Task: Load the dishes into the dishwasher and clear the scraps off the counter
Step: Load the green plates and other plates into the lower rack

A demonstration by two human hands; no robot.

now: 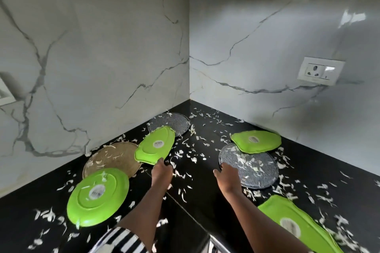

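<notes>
Black counter [197,170]: left fingers [162,165] gripping green plate [155,146] edge

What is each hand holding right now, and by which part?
Left hand grips the green plate by its near rim. Right hand touches the grey speckled plate at its near-left edge; grip unclear.

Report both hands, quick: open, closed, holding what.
Left hand: closed on the edge of the tilted green plate.
Right hand: on the near rim of the grey speckled plate; grip cannot be told.
</notes>
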